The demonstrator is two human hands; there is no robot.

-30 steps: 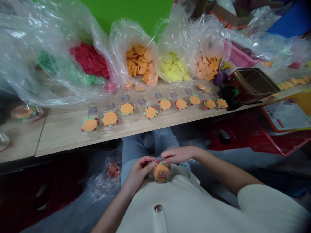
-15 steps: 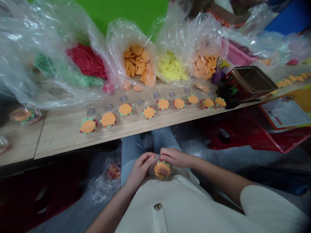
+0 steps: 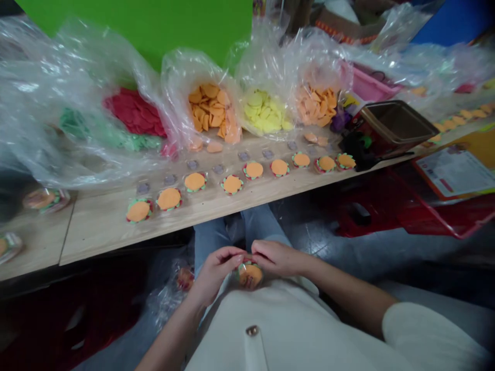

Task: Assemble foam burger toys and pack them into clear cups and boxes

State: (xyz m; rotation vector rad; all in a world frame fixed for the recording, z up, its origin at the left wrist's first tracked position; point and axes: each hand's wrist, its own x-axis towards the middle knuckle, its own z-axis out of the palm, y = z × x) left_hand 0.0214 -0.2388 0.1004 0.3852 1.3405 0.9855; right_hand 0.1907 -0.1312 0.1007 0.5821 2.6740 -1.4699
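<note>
Low in my lap, my left hand (image 3: 221, 268) and my right hand (image 3: 275, 256) pinch the top edge of a clear plastic case with a toy burger (image 3: 250, 275) inside. The burger has an orange round top with a dark print and green and red edges. Both sets of fingertips are closed and nearly meet above it. On the wooden table (image 3: 185, 219) in front lies a row of several open cases, each with a burger stack such as the near-left burger (image 3: 139, 210). Small grey pieces (image 3: 192, 165) sit behind them.
Plastic bags behind the row hold red pieces (image 3: 135, 111), orange pieces (image 3: 209, 108), yellow pieces (image 3: 265, 111) and green pieces (image 3: 73, 123). A brown open container (image 3: 398, 123) and a pink basket (image 3: 371, 85) stand right. Red crates (image 3: 379, 211) are below the table edge.
Both hands have drawn their fingertips closer together along the case's top edge, and the burger has tilted and moved slightly left. The camera view has shifted a little; the row on the table is unchanged.
</note>
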